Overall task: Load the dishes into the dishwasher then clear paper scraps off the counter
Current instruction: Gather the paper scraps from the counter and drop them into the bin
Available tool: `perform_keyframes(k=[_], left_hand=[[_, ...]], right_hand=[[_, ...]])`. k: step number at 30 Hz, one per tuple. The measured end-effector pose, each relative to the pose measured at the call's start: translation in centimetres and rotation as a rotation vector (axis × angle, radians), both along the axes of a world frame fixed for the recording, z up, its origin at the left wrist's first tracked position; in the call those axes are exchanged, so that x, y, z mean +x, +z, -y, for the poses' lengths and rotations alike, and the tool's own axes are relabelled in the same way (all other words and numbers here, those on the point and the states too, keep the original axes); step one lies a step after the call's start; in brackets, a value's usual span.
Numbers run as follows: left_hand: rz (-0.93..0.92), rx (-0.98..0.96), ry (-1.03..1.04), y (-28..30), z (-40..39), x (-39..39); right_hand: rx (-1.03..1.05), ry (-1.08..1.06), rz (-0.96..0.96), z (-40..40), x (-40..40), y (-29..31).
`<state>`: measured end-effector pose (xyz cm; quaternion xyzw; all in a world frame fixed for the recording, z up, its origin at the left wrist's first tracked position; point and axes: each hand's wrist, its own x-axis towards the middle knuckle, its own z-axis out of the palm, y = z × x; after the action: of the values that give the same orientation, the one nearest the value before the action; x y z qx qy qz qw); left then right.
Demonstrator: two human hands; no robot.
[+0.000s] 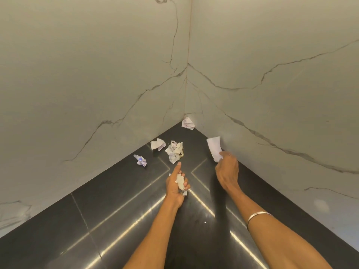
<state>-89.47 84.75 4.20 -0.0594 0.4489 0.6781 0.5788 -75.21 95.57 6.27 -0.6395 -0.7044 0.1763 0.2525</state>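
- I see both hands reaching over the dark glossy table toward the corner where 2 marble-veined walls meet.
- The left hand has its fingers curled round a wad of white scraps, while its index finger points straight out at the heap ahead.
- The right hand pinches the near end of a flat white slip; the slip's far end lies against the foot of the right-hand wall.
- A thin ring shows on a finger of that hand, and a silver bangle sits on the right forearm.
- 4 loose scraps lie on the table beyond the hands (none of them touched, as far as I can tell):
- a large crumpled ball just past the left index fingertip,
- a folded white piece just left of that ball,
- a small twisted scrap with purple print further left, apart from the others,
- a crumpled sheet deep in the corner, against the walls.
- A tiny white fleck lies on the table between my 2 forearms.
- Bright light streaks reflect off the table's seams.
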Motion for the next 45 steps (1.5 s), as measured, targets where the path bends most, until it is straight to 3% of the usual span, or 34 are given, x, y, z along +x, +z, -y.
perform_keyframes(k=[9,12,18,23,26,28,31,35,45], left_hand=[[0.049,0.005,0.066,1.0,-0.5,-0.5],[0.078,0.047,0.092,1.4,-0.1,-0.3],[0.139,0.156,0.07,1.0,0.1,-1.8],[-0.016,-0.05,0.113,0.9,-2.1,-3.1],[-0.148,-0.192,0.194,0.5,-2.2,-5.2],[-0.22,-0.197,0.185,0.4,-1.4,-6.1],[-0.317,-0.168,0.122,-0.3,-0.7,-5.8],[-0.316,-0.176,0.129,-0.7,-1.0,-5.5],[-0.303,-0.09,0.081,-1.6,-0.7,-5.9]], right_hand=[[-0.023,0.363,-0.436,7.4,-3.6,2.0],[-0.106,0.532,-0.341,8.8,-4.8,1.8],[-0.12,0.56,-0.128,7.9,-6.6,2.2],[-0.221,0.608,-0.076,5.8,-7.9,2.4],[-0.317,0.611,-0.248,4.5,-8.1,3.1],[-0.255,0.537,-0.333,3.1,-8.5,3.4],[-0.079,0.426,-0.206,-0.5,-9.6,3.1],[-0.232,0.466,0.176,-4.8,-12.0,3.5],[-0.336,0.511,0.432,-10.2,-13.5,0.8]])
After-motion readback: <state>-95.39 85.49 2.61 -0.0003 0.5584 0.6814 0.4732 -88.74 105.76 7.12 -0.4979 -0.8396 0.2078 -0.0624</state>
